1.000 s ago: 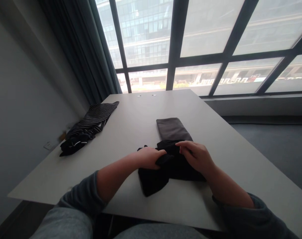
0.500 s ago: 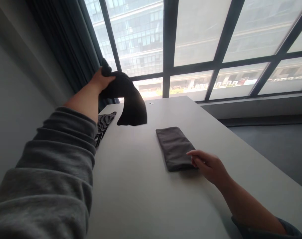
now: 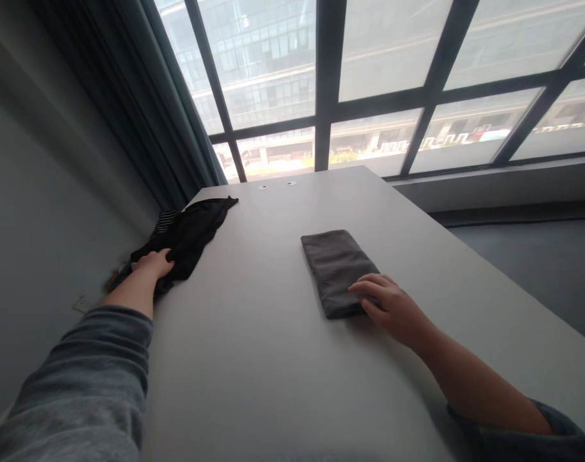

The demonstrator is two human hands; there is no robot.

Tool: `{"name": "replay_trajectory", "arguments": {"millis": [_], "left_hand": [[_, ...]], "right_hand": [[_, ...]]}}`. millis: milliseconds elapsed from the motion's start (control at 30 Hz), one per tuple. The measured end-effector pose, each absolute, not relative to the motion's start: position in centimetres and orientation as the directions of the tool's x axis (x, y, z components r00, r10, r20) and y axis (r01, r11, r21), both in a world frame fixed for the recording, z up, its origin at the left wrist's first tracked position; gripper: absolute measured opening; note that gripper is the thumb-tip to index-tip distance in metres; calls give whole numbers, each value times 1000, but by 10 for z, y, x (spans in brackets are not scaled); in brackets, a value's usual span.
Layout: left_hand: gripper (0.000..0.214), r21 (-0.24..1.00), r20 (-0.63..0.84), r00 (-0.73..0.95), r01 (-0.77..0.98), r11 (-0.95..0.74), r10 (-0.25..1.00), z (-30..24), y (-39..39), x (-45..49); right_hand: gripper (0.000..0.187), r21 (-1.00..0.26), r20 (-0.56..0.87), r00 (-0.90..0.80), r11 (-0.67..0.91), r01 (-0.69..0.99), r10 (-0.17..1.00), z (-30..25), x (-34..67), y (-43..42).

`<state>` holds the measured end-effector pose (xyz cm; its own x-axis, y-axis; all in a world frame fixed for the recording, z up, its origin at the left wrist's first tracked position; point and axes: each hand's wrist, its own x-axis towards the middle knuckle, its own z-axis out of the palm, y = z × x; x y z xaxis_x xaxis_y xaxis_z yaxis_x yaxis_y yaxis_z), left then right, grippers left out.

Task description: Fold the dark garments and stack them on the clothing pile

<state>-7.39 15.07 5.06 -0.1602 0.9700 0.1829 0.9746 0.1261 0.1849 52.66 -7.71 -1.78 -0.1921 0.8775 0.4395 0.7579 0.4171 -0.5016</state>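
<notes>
At the far left edge of the white tabletop [image 3: 273, 359], our left hand [image 3: 152, 263] lies on a black garment [image 3: 193, 231], fingers curled loosely over the cloth; we cannot tell whether they grip it. The garment is heaped over a striped piece [image 3: 165, 221] that peeks out beneath it, beside the dark curtain [image 3: 142, 109]. Our left arm stretches out low, its grey sleeve [image 3: 80, 385] pushed up. Toward the middle, a folded grey cloth [image 3: 337, 269] lies flat. Our right hand [image 3: 393, 308] rests open, fingertips [image 3: 362, 289] touching the cloth's near right corner. Behind, large windows [image 3: 388, 58].
</notes>
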Motion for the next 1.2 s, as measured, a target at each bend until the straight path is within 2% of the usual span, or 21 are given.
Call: {"name": "replay_trajectory", "arguments": {"millis": [100,200,300,367,467,567,633,733,800,900,967,1067,1133,1200], "left_hand": [[79,-29,35,-244,969,245,969,25,136,-72],[80,-108,65,-202,972,208,977,9,118,-57],[73,-89,211,-118,986,139,970,-10,87,-15],[64,-50,302,5,999,11,953,-24,60,28],[45,112,275,173,971,-210,946,-37,17,104],[31,380,176,478,774,-507,861,-31,-19,174],[31,523,186,537,655,-545,823,-20,-39,212],[41,596,207,567,573,-562,797,-9,-64,255],[60,665,184,544,544,-511,819,-9,-76,273],[80,813,119,429,475,-336,895,-15,-84,285],[67,859,132,366,422,-290,921,-19,-82,285],[27,881,175,284,383,-279,943,-22,-69,274],[21,919,187,213,306,-247,959,-21,-56,263],[22,950,214,99,209,-231,972,-18,-44,250]], "right_hand": [[42,-422,341,-245,381,822,907,-32,532,-71],[60,-382,238,-333,403,832,913,-38,535,-69],[47,-375,264,-331,413,830,906,-38,535,-67],[34,-384,296,-316,415,825,902,-37,535,-64],[23,-395,326,-295,413,821,898,-35,534,-59],[21,-424,425,-144,337,841,894,-30,529,-61],[24,-467,512,-41,318,825,858,-24,521,-67],[33,-592,544,-30,409,694,838,-15,498,-83],[43,-723,496,-2,415,552,868,-11,480,-92],[54,-898,345,54,313,308,937,-10,462,-99],[57,-952,257,34,247,182,966,-11,461,-96],[60,-977,208,120,199,80,971,-12,473,-89],[59,-978,211,259,205,51,942,-12,484,-84],[59,-971,241,356,222,92,903,-8,491,-82]]}}
